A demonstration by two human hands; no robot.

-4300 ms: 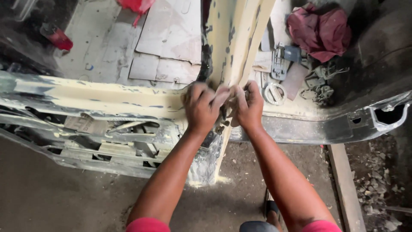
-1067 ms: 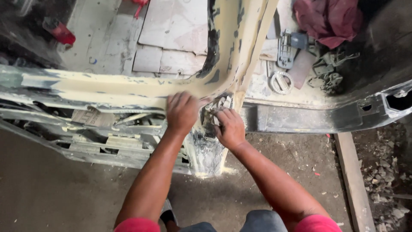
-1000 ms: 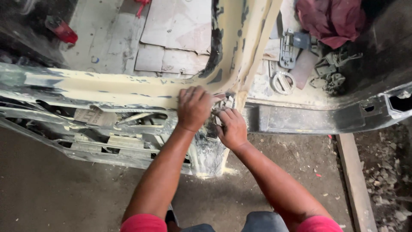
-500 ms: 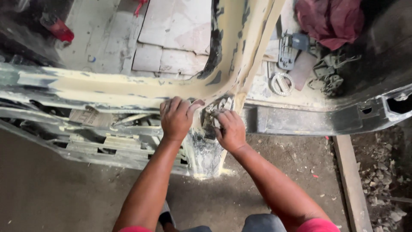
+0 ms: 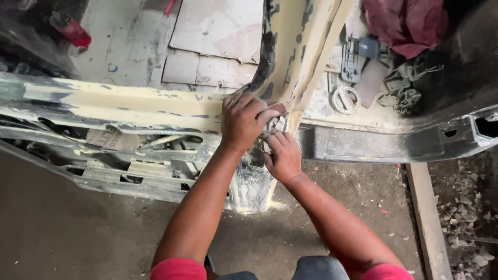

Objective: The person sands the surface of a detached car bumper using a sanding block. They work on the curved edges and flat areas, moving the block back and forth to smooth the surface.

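Up close | left hand (image 5: 248, 122) pressed flat on the putty-coated car pillar (image 5: 301, 46), centre | right hand (image 5: 281, 155) pinches a small abrasive pad (image 5: 276, 126) against it | pad likely light, flexible; pillar stiff | grip pad by edges

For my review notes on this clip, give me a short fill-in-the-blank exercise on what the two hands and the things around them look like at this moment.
1. The left hand lies flat on the cream, filler-coated car body panel, while the right hand sits just ____ it in the picture.
2. The crumpled cloth at top right is dark ____.
3. The round grey ribbed ring lies to the ____ of both hands.
4. Along the right side of the dirt floor lies a long ____ plank.

Missing words: below; red; right; wooden
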